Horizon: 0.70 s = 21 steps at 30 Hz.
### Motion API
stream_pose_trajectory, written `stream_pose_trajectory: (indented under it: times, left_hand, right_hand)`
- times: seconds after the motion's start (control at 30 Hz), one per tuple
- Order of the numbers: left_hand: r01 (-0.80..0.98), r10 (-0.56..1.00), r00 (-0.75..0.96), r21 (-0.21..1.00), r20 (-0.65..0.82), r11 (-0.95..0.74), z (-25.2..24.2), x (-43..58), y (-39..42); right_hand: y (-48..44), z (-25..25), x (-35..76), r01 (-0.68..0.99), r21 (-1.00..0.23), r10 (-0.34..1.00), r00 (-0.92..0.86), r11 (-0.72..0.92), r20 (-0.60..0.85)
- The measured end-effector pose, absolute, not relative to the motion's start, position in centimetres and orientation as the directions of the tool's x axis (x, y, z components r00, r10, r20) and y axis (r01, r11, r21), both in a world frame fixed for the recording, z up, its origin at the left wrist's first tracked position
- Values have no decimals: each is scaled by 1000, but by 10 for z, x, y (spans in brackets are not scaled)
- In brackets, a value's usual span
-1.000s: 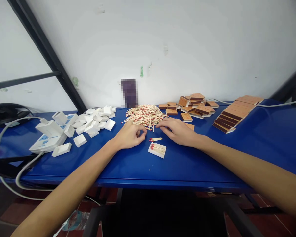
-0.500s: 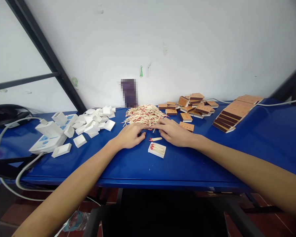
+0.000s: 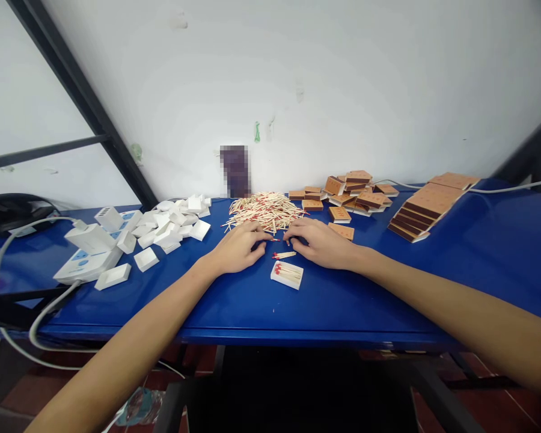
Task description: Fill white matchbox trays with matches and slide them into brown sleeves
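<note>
My left hand (image 3: 241, 248) rests palm down at the near edge of a heap of red-tipped matches (image 3: 268, 210). Its thumb and index finger are apart, the index tip touching a loose match (image 3: 275, 240). Facing it, my right hand (image 3: 319, 243) is palm down with bent fingers and the thumb apart; a bit of a match shows at its fingertips. Between and below the hands lie a few matches (image 3: 284, 255) side by side. Closer to me is a white matchbox tray (image 3: 301, 280) with several matches in it, heads to the left.
White empty trays (image 3: 166, 225) are piled at left, some on a power strip (image 3: 88, 264) with cables. Brown matchboxes (image 3: 358, 192) lie heaped at right, with a leaning row of matchbox sleeves (image 3: 433, 201) beyond. A blurred dark rectangle (image 3: 235, 171) stands against the wall.
My hands have drawn slightly apart and back from the match heap, opening a gap between the fingertips. A loose match now shows at my left index finger. The tray has not moved.
</note>
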<state>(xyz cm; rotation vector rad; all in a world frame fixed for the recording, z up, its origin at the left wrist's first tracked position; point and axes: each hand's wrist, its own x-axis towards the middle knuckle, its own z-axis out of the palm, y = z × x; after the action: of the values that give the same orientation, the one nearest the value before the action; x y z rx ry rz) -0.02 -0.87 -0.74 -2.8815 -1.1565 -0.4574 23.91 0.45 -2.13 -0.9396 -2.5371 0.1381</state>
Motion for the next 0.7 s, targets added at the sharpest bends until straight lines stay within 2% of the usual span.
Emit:
stream_pose_trajectory:
  times: [0.17,0.5,0.7]
  left_hand:
    - [651,653,703,116,283,-751,-5,1,-10]
    - [635,632,715,103,299,-766,-5,-1,-10]
    - [635,627,713,88,315,-767,-5,-3,-10]
  right_hand:
    - [7,-21,240,606,-251,653,-658,755,375]
    - [9,-21,241,606,-362,705,-575,708,415]
    - [10,-23,241,557,-385,677,-600,736,427]
